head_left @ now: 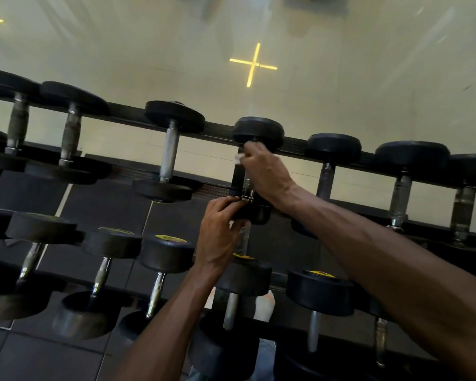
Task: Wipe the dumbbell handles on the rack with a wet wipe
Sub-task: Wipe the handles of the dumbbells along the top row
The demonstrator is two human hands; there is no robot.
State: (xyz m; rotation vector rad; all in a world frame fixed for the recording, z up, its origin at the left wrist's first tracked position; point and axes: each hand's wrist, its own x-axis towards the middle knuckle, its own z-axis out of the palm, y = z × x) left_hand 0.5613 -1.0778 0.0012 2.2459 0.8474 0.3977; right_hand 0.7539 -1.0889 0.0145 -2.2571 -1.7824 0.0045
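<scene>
Head view
Dumbbell (257,133): black rubber ends, short steel handle; lying across the upper tier of the rack, fifth from the left among those in view.
Handle (247,180): bare metal, shiny collar at the near end; upper part hidden by the right hand.
Wet wipe (239,158): white, only a small crumpled edge showing at the fingers; pressed to the handle just below the far end.
Right hand (264,171): fingers curled round wipe and handle together, gripping both.
Left hand (217,229): fingers and thumb curled over the dumbbell's near rubber end (254,211), holding it.
Rack (294,145): two tiers in view, black ribbed rails, slanting down to the right.
Other dumbbells: same black ends; some lower ones with yellow labels (171,238), handles dull or worn.
Floor, near: dark square tiles (39,356).
Floor, beyond the rack: pale and glossy, with a glowing yellow cross (253,64).
</scene>
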